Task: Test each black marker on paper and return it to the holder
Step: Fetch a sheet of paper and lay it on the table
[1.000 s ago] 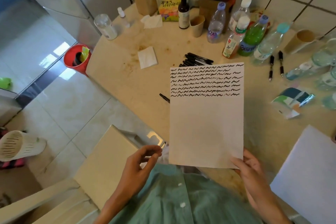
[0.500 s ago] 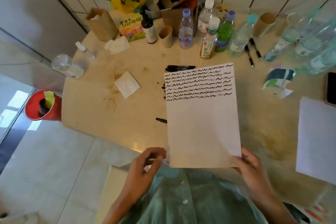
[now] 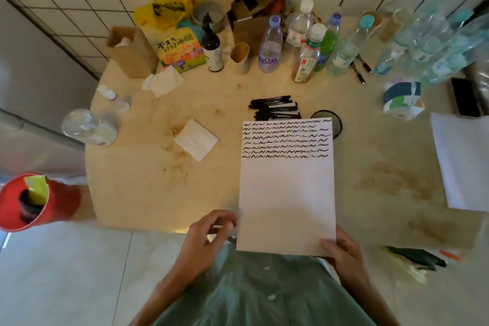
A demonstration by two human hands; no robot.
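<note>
A white sheet of paper (image 3: 287, 193) with several rows of black squiggles across its top is held up over the round table (image 3: 148, 180). My right hand (image 3: 342, 253) pinches its lower right corner. My left hand (image 3: 205, 234) hovers with curled fingers at the sheet's lower left edge; blur hides whether it grips anything. Several black markers (image 3: 275, 108) lie in a pile on the table just beyond the sheet. The black round holder (image 3: 337, 124) stands to their right, mostly hidden behind the sheet's top right corner.
Bottles (image 3: 270, 45), cardboard tubes and bags crowd the table's far side by the tiled wall. A folded tissue (image 3: 195, 139) lies left of the sheet. Another white sheet (image 3: 460, 161), a phone (image 3: 464, 96) and a tape roll (image 3: 401, 96) are at right. A red bin (image 3: 34, 201) stands on the floor.
The view has swung toward the table, bringing the holder into sight. My left hand has come up closer to the sheet's left edge. My right hand still holds the sheet.
</note>
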